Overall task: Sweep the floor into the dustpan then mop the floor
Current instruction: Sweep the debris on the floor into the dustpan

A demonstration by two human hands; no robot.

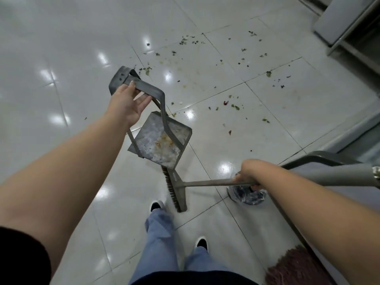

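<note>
We stand at the very start of the task. Our left hand (128, 101) hooks its thumb over the looped handle of the metal dustpan (159, 138), fingers otherwise loose, and carries the pan clear of the tiled floor (61, 58), its tray empty apart from old stains. Our right hand (249, 173) is clenched around the shaft of the broom (205, 183), whose brush head (174, 192) hangs just below the pan, near our feet. The scattered debris (205, 64), green and dark scraps with a few red bits, lies ahead, well apart from both tools and unswept. The mop (296, 266) waits at lower right, untouched. We judge that sweeping, collecting and mopping all remain.
</note>
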